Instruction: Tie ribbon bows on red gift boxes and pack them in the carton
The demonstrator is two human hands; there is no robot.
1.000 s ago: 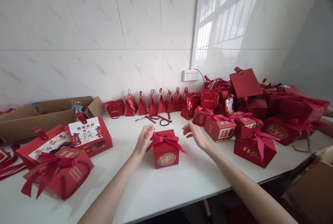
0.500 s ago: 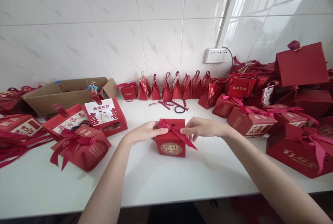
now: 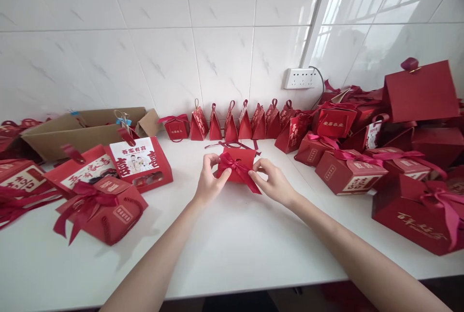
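A small red gift box (image 3: pixel 239 160) with a red ribbon bow on top is tipped toward me above the white table (image 3: pixel 232 249), near its middle. My left hand (image 3: pixel 209 181) grips its left side, thumb and fingers curled against the bow. Closed on the box's right edge is my right hand (image 3: pixel 273 182), pinching beside the ribbon tail. The box's front face is hidden; only the lid and bow show.
A row of small red pouch boxes (image 3: pixel 239 123) lines the tiled wall. Many red gift boxes (image 3: pixel 348 172) are heaped at the right. At the left lie a ribboned box (image 3: pixel 105 210), printed red boxes (image 3: pixel 139 164) and a brown cardboard carton (image 3: pixel 79 131). A wall socket (image 3: pixel 299 78) is behind.
Both hands came onto the box, then lifted and tilted it so its top faces me, shifting it farther from me. The camera view dropped and panned left earlier.
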